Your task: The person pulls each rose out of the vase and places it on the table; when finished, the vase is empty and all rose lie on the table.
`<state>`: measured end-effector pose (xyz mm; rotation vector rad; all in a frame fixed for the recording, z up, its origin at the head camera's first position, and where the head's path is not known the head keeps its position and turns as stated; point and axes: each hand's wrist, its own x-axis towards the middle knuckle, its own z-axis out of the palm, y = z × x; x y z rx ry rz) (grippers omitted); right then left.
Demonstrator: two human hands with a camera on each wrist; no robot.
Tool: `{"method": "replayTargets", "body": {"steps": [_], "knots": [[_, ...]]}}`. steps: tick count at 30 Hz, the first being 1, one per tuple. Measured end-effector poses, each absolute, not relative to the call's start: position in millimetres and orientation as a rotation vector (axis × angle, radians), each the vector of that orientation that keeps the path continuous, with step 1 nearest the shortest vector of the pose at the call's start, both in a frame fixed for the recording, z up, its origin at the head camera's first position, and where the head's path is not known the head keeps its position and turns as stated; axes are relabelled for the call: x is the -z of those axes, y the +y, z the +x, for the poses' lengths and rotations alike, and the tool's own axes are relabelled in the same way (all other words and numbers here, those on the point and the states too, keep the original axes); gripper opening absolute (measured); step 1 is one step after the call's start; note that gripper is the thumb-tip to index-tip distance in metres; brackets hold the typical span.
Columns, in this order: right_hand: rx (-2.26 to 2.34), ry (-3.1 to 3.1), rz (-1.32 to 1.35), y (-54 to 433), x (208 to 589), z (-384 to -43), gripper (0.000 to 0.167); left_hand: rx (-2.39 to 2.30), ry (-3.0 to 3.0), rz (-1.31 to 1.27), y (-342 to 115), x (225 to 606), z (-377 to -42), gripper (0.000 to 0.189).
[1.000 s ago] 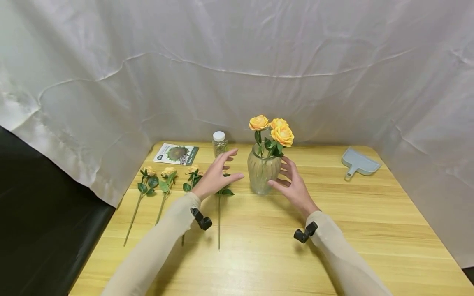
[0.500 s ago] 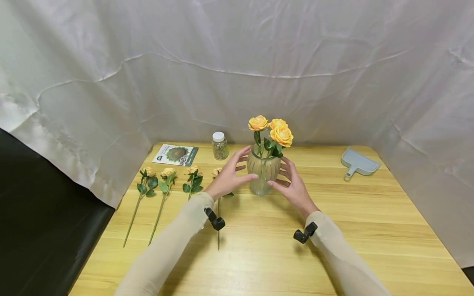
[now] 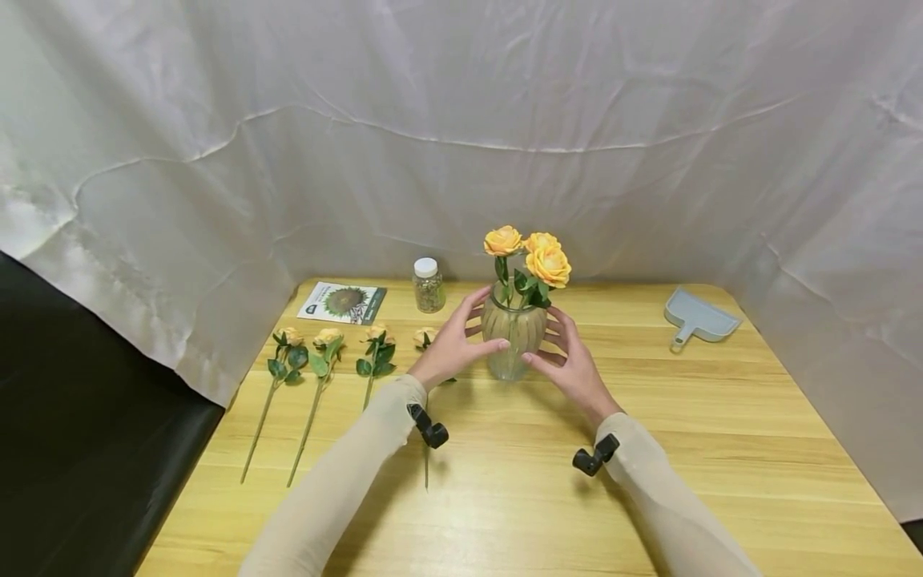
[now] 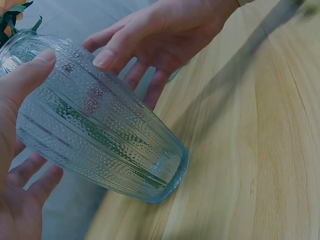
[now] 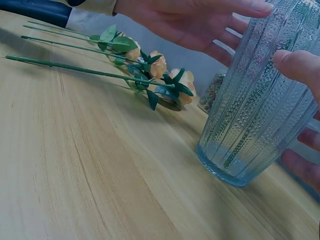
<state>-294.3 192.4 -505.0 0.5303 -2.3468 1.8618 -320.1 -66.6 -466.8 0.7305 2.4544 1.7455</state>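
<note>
A clear ribbed glass vase [image 3: 513, 336] stands upright on the wooden table with three yellow-orange roses [image 3: 548, 264] in its mouth. My left hand [image 3: 453, 349] holds its left side, thumb across the front and fingers round the back. From the right, my right hand [image 3: 573, 369] holds it the same way. The left wrist view shows the ribbed glass [image 4: 100, 120] between both hands, a green stem showing through it. In the right wrist view the vase's base [image 5: 225, 170] meets the table.
Several yellow roses [image 3: 328, 353] lie in a row to the left, one partly behind my left arm. Behind them are a sunflower seed packet [image 3: 343, 301] and a white-capped jar [image 3: 429, 287]. A grey-blue dustpan [image 3: 699, 316] lies at the right. A pale curtain [image 3: 461, 144] hangs behind the table.
My left hand has moved right, from a gap beside the vase to its left side. The right hand has stayed at the vase, which has barely moved.
</note>
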Motion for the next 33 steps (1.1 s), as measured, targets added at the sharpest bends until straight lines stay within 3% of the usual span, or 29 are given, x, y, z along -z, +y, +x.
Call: {"method": "replayTargets", "body": {"steps": [6,15,23,33], "knots": [[-1.84,-2.285,0.511,196.2,492.9,-292.9,0.072,-1.763,2.435,0.719,-66.0,466.5,-321.8,0.096],[-1.674,-1.982,0.648,192.8,460.9,-284.6,0.024,-1.755,2.448,0.674,-66.1,467.7,-321.8,0.096],[-1.575,-1.989,0.794,179.4,432.6,-283.6,0.032,-1.759,2.449,0.7,-66.4,466.4,-321.1,0.095],[-1.524,-2.126,0.662,174.4,425.9,-289.5,0.038,-1.769,2.437,0.696,-66.3,466.5,-320.3,0.094]]}}
